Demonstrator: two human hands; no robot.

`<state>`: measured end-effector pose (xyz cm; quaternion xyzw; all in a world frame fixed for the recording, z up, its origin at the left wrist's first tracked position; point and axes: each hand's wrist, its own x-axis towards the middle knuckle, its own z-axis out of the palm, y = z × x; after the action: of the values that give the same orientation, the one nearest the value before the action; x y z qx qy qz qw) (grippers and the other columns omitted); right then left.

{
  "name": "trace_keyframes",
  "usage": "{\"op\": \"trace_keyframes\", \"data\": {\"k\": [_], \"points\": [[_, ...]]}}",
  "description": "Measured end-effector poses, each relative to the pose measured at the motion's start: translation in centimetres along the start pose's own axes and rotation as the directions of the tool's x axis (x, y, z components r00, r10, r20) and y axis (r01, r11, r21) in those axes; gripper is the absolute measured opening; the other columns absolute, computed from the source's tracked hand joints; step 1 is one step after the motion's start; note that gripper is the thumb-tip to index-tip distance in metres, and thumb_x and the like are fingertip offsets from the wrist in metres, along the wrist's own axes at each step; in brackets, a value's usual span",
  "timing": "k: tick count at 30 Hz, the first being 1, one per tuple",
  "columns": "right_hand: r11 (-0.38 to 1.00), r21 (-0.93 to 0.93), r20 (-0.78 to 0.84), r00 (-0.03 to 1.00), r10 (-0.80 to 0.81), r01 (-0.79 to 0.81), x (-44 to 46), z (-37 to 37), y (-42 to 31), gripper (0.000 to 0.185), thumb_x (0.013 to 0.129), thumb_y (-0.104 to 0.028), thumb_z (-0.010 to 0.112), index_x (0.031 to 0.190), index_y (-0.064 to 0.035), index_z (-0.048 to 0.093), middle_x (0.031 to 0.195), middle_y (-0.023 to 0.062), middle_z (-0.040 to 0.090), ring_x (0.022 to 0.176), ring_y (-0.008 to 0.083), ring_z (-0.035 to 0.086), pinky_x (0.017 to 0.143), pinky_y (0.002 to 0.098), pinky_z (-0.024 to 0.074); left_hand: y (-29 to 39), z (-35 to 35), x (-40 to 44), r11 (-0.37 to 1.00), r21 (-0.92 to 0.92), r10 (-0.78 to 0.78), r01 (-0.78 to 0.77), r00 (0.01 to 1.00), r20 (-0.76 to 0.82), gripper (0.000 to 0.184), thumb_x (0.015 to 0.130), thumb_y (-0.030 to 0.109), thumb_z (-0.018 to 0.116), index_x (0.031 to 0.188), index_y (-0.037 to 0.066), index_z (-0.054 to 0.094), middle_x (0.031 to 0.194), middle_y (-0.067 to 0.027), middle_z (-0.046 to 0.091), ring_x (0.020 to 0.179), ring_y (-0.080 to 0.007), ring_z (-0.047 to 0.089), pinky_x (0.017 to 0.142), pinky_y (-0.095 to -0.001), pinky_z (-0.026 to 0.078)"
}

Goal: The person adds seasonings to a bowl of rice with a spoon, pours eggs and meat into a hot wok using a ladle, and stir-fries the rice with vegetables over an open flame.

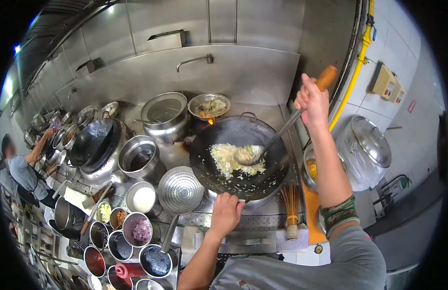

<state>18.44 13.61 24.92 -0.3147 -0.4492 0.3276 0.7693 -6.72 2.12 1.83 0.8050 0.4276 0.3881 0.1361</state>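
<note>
A large black wok point(209, 140) sits on the burner, with chopped pale food point(224, 157) spread over its middle. My right hand point(313, 102) is closed round the long handle of a metal ladle point(280, 131), just below its wooden end. The ladle's bowl rests in the food. At the wok's near rim my left hand point(227, 213) is closed on the rim, its fingers wrapped over a small pale cloth or grip that is mostly hidden.
Left of the wok lie a perforated strainer point(181, 191), a steel pot point(140, 157) and several ingredient bowls, one with chopped onion point(142, 231). A bamboo brush point(291, 217) stands at the near right. Flame shows behind the wok. Another person point(26, 169) works at far left.
</note>
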Motion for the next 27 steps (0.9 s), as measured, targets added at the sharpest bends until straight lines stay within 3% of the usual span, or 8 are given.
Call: {"op": "trace_keyframes", "data": {"k": [3,4,5,12,18,23,25,27], "points": [[0.999,0.03,-0.167,0.986,-0.014,0.019,-1.5,-1.1,6.1,0.029,0.084,-0.014,0.065,0.069,-0.0128,0.04,0.05,-0.004,0.038,0.035,0.008,0.034,0.034,0.0268,0.0276,-1.1,1.3,0.9,1.0,0.006,0.021,-0.022,0.998,0.06,0.014,0.079,0.014,0.066,0.086,0.005,0.058,0.087,-0.0129,0.052,0.085,-0.0334,0.051,0.073,-0.043,0.04],[0.999,-0.013,-0.043,0.999,0.031,-0.031,-2.2,-1.7,9.6,0.028,0.084,-0.014,0.066,0.07,-0.0114,0.042,0.05,-0.0035,0.039,0.035,0.0087,0.036,0.034,0.0261,0.0291,-1.2,1.3,1.2,1.0,0.008,0.021,-0.022,0.998,0.067,0.014,0.079,0.014,0.066,0.086,0.005,0.058,0.087,-0.0129,0.052,0.085,-0.0334,0.051,0.073,-0.043,0.04],[0.992,0.083,0.103,0.99,0.091,-0.1,-1.3,-1.9,9.7,0.028,0.085,-0.016,0.066,0.07,-0.0106,0.042,0.05,-0.0031,0.039,0.036,0.0087,0.036,0.034,0.0262,0.0299,-0.9,0.9,0.9,1.0,-0.004,0.013,-0.012,0.996,0.083,0.016,0.079,0.015,0.066,0.089,0.005,0.059,0.091,-0.0125,0.053,0.088,-0.0326,0.051,0.074,-0.0422,0.04],[0.968,0.188,-0.113,0.975,0.191,-0.168,0.7,0.0,10.4,0.025,0.086,-0.016,0.065,0.081,-0.0135,0.041,0.051,-0.005,0.032,0.038,0.0078,0.031,0.037,0.026,0.0269,1.2,-0.9,1.7,0.998,0.05,-0.044,0.041,0.997,0.061,0.021,0.08,0.019,0.068,0.094,0.006,0.063,0.095,-0.0118,0.057,0.092,-0.0311,0.053,0.076,-0.0406,0.04],[0.912,0.011,-0.072,0.91,0.409,-0.409,5.8,-1.0,4.1,0.026,0.086,-0.019,0.06,0.071,-0.0131,0.041,0.05,-0.0066,0.031,0.038,0.0068,0.03,0.036,0.0255,0.0269,4.3,-2.3,-0.1,1.0,-0.022,-0.007,0.01,0.993,0.119,0.018,0.079,0.018,0.069,0.079,0.005,0.057,0.08,-0.0133,0.051,0.079,-0.0341,0.048,0.07,-0.0418,0.039],[0.876,-0.446,-0.175,0.978,0.114,-0.182,-0.7,3.1,4.0,0.022,0.085,-0.017,0.062,0.072,-0.0054,0.049,0.05,-0.0024,0.037,0.036,0.0106,0.036,0.035,0.027,0.0315,2.4,1.4,-0.9,1.0,0.01,-0.003,0.003,1.0,-0.005,0.016,0.082,0.02,0.065,0.082,0.005,0.057,0.083,-0.0129,0.051,0.081,-0.0336,0.048,0.069,-0.0432,0.039],[0.947,-0.317,-0.209,0.978,-0.008,-0.06,-2.1,2.8,3.9,0.023,0.085,-0.016,0.063,0.069,-0.007,0.048,0.049,-0.0011,0.04,0.035,0.0113,0.039,0.034,0.0285,0.0332,0.3,3.1,-4.5,0.992,0.125,0.006,-0.015,0.998,0.067,0.017,0.083,0.022,0.062,0.082,0.006,0.056,0.084,-0.0137,0.051,0.083,-0.0338,0.049,0.07,-0.0444,0.039],[0.992,-0.129,-0.217,0.975,-0.038,0.01,-2.2,1.9,1.4,0.027,0.085,-0.016,0.065,0.067,-0.0088,0.046,0.05,-0.0015,0.042,0.035,0.0099,0.039,0.033,0.027,0.0336,2.0,0.4,-8.1,1.0,0.002,0.018,-0.018,0.991,0.13,0.016,0.08,0.016,0.067,0.085,0.005,0.057,0.085,-0.0158,0.052,0.079,-0.0362,0.048,0.071,-0.0455,0.038]]}}
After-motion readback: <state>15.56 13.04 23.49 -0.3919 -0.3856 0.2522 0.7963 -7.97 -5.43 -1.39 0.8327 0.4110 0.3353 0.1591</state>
